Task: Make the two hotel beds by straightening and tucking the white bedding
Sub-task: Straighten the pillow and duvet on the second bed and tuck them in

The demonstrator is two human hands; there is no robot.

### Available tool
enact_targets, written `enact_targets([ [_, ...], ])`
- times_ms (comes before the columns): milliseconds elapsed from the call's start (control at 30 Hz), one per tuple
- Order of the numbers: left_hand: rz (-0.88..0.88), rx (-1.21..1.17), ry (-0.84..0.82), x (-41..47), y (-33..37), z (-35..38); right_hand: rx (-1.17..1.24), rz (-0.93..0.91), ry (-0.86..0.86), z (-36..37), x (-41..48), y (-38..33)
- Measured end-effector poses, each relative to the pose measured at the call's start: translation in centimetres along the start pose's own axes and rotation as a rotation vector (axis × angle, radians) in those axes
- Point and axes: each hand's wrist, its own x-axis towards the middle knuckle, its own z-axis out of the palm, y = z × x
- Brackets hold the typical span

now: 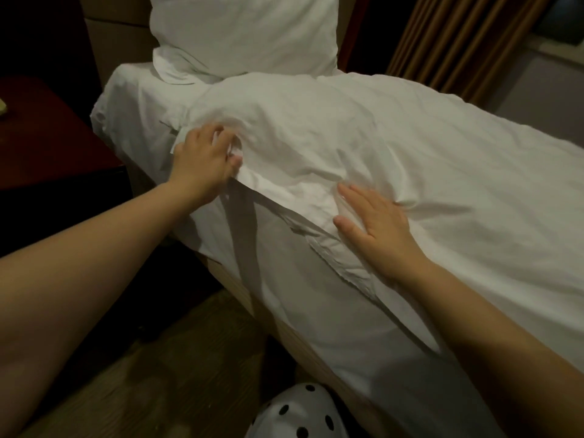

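Left hand [203, 156] near head end of bed, fingers curled into crumpled corner of white duvet [395, 137], gripping fabric. Right hand [376, 222] lies flat on duvet near side edge, fingers straight, pressing, holding nothing. Duvet covers most of mattress and hangs over near side, wrinkled between both hands. Pillow [243, 33] stands against headboard, just above duvet top edge. White sheet [132, 99] shows beside pillow. Dark red nightstand [47, 131] at left of bed. Curtain [458, 42] behind bed.

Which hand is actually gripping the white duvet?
The left hand, nearer the pillow: its fingers curl into the edge of the duvet, while the right hand lies flat on it with straight fingers.
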Motion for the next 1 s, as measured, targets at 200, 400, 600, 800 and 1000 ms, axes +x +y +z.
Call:
enact_targets([
  [200,-0.349,-0.213,-0.078,0.2,-0.2,1.2,-0.114,-0.019,-0.113,0.6,4.8,-3.8],
  [400,-0.769,-0.551,-0.007,1.8,-3.0,0.7,-0.129,0.023,-0.201,3.3,9.4,-5.4],
  [600,-0.691,-0.539,0.169,3.5,-5.0,-1.6,-0.131,0.071,-0.168,3.9,10.4,-5.6],
  [800,-0.259,-0.726,0.476,14.2,1.7,-10.8,-0.024,0.114,0.064,0.5,10.1,-9.0],
  [1000,-0.628,-0.754,0.332,18.7,-3.5,-8.1,-0.110,0.027,0.203,-1.0,15.6,-10.8],
])
